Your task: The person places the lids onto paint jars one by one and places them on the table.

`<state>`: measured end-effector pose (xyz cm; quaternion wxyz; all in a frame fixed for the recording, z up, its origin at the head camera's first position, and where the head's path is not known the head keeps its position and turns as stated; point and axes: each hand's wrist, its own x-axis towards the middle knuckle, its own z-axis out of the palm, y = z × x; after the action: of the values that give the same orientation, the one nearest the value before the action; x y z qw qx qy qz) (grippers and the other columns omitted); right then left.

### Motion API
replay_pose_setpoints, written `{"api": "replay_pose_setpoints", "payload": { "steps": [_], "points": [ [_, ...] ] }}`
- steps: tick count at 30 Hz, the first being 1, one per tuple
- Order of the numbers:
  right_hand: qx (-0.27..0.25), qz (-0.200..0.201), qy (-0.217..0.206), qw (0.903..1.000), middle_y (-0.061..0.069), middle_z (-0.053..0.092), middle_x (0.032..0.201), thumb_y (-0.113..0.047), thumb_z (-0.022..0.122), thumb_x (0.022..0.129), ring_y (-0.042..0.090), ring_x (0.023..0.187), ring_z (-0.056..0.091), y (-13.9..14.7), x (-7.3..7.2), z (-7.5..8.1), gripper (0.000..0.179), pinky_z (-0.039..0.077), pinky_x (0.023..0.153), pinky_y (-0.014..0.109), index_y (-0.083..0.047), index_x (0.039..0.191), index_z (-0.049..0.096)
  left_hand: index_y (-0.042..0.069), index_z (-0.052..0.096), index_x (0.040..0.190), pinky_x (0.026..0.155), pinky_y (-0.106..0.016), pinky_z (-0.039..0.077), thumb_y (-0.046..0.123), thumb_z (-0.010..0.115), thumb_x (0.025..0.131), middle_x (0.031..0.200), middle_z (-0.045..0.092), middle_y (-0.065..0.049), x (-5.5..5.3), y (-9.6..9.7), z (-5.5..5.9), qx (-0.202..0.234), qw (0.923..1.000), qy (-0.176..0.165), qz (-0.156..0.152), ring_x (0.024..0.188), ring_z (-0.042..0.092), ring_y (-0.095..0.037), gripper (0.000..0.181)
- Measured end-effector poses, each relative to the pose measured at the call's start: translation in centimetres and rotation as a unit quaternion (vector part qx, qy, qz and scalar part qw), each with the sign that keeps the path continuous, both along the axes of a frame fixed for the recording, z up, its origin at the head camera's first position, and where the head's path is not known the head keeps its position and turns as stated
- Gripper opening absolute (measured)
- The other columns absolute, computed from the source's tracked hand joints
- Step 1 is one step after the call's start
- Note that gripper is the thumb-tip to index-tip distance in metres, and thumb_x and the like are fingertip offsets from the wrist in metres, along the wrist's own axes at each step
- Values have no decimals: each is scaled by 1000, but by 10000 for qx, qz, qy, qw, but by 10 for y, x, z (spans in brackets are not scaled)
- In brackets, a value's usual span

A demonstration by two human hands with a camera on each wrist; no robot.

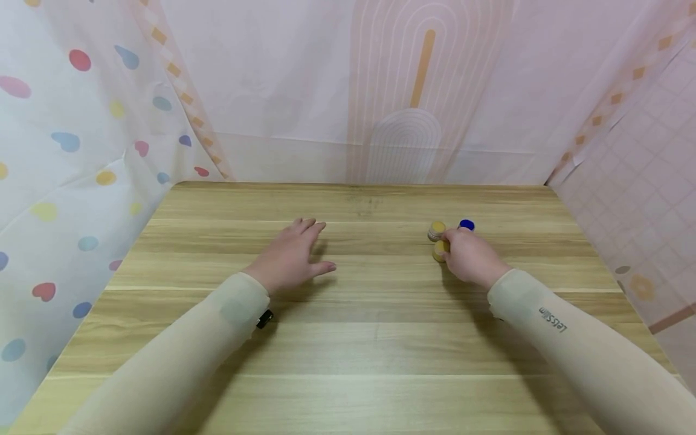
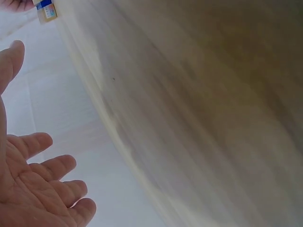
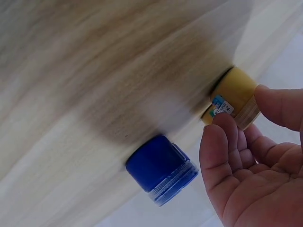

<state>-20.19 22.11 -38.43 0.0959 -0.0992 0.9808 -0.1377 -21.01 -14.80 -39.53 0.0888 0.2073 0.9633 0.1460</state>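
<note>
Three small jars with clear ribbed caps stand close together on the right half of the table: a blue jar [image 1: 466,225], a far yellow jar [image 1: 437,231] and a near yellow jar [image 1: 440,251]. My right hand [image 1: 472,255] pinches the near yellow jar between thumb and fingers. The right wrist view shows this yellow jar [image 3: 235,92] with a small label, and the blue jar [image 3: 158,165] beside the fingers. Most of the far yellow jar is hidden there. My left hand [image 1: 290,254] hovers over the table, fingers spread and holding nothing; its palm [image 2: 33,189] shows in the left wrist view.
The wood-grain table [image 1: 359,350] reaches back to a patterned cloth wall [image 1: 283,109]. A dotted cloth [image 1: 60,181] borders the left side and a checked cloth [image 1: 647,181] the right.
</note>
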Motion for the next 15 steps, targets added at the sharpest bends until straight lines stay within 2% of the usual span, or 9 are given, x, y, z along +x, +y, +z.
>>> {"api": "replay_pose_setpoints", "payload": {
  "steps": [15],
  "points": [
    [5,-201,-156,9997,29,62,138,-13,63,104,44,133,58,-1,-1,-2,45,49,111,57,9,142,55,12,23,168,130,-63,12,67,64,96,175,17,-19,3,-1,0,-136,9998,-97,78,163,10,-45,99]
  ]
}}
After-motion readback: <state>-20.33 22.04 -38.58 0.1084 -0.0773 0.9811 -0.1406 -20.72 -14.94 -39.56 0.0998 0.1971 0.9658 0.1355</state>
